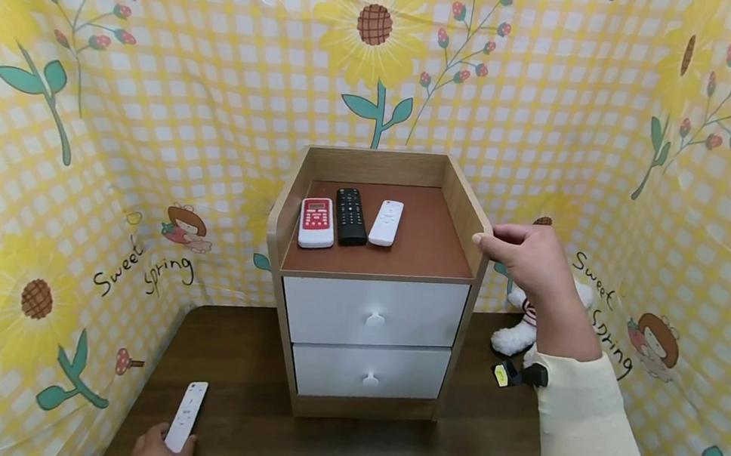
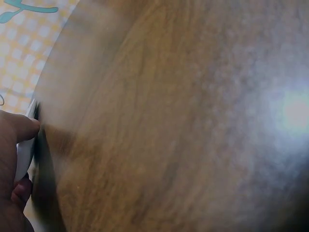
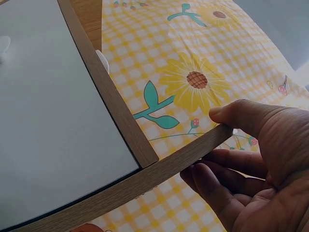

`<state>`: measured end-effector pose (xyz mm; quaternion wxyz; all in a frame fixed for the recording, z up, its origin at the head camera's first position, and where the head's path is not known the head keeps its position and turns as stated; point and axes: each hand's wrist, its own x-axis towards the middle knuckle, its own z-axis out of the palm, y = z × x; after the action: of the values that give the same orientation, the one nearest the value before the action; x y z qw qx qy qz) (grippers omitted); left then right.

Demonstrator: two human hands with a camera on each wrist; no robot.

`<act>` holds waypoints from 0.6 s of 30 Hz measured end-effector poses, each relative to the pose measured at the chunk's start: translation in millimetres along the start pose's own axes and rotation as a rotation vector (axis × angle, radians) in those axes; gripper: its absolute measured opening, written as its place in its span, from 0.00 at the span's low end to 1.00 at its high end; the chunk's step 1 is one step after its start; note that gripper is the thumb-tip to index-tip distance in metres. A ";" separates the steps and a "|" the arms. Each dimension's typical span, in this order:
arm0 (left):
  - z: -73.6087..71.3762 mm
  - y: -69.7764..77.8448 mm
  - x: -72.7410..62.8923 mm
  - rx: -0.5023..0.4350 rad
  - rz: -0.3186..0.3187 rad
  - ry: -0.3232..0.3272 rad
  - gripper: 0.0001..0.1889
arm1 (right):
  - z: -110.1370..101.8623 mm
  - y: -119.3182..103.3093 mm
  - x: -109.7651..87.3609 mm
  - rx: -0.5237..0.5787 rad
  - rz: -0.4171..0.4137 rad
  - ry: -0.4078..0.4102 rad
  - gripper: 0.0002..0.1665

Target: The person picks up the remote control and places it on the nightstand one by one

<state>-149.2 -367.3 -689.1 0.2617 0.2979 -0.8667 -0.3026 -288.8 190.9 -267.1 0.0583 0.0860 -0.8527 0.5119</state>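
Observation:
At the lower left of the head view, my left hand (image 1: 163,453) grips a white remote control (image 1: 186,415) low over the dark table. In the left wrist view only the edge of that remote (image 2: 26,154) shows between thumb and fingers. My right hand (image 1: 529,259) pinches the right side panel of a small wooden cabinet (image 1: 374,311) near its front upper corner. The right wrist view shows the thumb on one face of the panel (image 3: 193,151) and fingers on the other. On the cabinet's brown top lie a red-and-white remote (image 1: 316,223), a black remote (image 1: 351,216) and another white remote (image 1: 386,223).
Two white drawers with round knobs (image 1: 376,319) face forward, both closed. A white plush toy (image 1: 515,338) sits on the table (image 1: 239,365) right of the cabinet, partly behind my right arm. Yellow checked cloth (image 1: 232,90) with sunflowers walls the back and both sides.

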 end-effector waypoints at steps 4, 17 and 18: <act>-3.4 2.7 3.2 0.031 -0.016 -0.052 0.29 | -0.3 0.5 0.6 -0.005 -0.002 0.004 0.31; -10.4 33.4 4.2 0.036 -0.070 -0.006 0.28 | 0.0 0.7 -0.2 -0.009 0.003 0.002 0.31; -11.8 38.1 6.1 0.020 -0.070 0.003 0.29 | -0.1 0.2 -0.3 -0.005 0.003 0.003 0.31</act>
<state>-159.6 -351.5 -653.5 0.2493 0.3309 -0.8584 -0.3024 -288.6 191.1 -267.3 0.0591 0.0837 -0.8540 0.5100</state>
